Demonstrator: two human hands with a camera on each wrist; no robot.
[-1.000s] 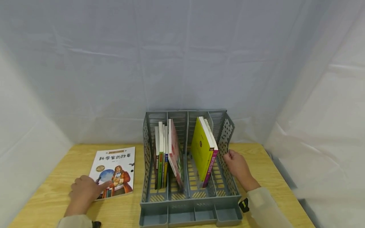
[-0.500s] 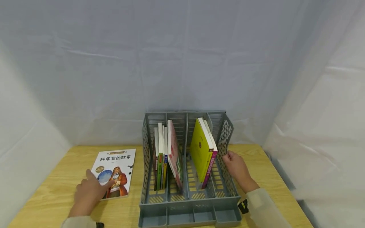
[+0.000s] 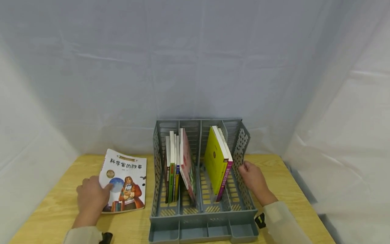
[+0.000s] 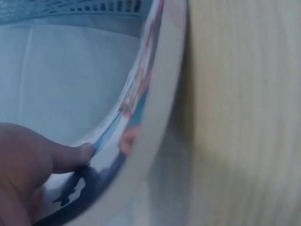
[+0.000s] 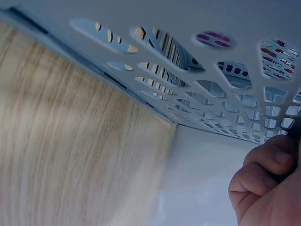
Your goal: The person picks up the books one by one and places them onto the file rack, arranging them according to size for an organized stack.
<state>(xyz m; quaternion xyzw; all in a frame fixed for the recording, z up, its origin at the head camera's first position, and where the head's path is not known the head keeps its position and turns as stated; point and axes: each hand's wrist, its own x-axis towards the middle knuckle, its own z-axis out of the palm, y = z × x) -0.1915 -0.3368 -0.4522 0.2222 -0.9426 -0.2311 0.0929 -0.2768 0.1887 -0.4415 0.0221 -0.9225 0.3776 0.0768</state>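
My left hand (image 3: 91,196) grips the left side of a white paperback book (image 3: 129,171) with a red-coated figure on its cover. That side is bent up off the table. The thumb (image 4: 70,157) lies on the cover in the left wrist view; the other fingers are hidden beneath the book. A grey desk file rack (image 3: 202,215) stands right of the book. My right hand (image 3: 254,178) holds the front edge of the rack's right side wall, its fingers curled in the right wrist view beside the perforated wall (image 5: 113,14).
Several thin books (image 3: 172,166) stand in the rack's leftmost slot, with a pink book (image 3: 186,162) leaning beside them. A yellow book (image 3: 214,161) and a magenta-spined book (image 3: 224,179) lean farther right. Shallow trays (image 3: 193,233) line the front. White sheeting (image 3: 195,67) encloses the wooden table (image 3: 277,176).
My left hand has moved from resting over the book's lower left to gripping its left side. The book has shifted slightly right and its left side has risen. The right hand stays on the rack.
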